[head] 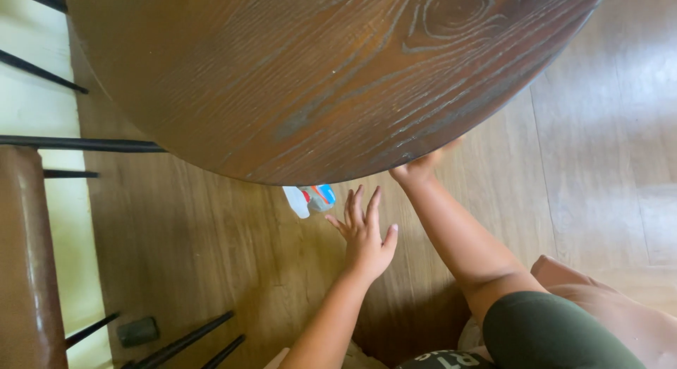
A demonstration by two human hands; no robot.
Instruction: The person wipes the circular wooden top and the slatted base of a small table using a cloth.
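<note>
My left hand is stretched out low over the wooden floor, fingers spread and holding nothing. Just beyond its fingertips, apart from them, lies a small white spray bottle with a red and blue label, half hidden beneath the round dark wooden table. My right hand is up at the table's near edge and appears to grip it from below. Its fingers are hidden under the tabletop.
The tabletop fills the upper half of the view. A brown chair with black metal legs stands at the left. More black bars and a small dark block sit at the lower left. My knee shows at the lower right.
</note>
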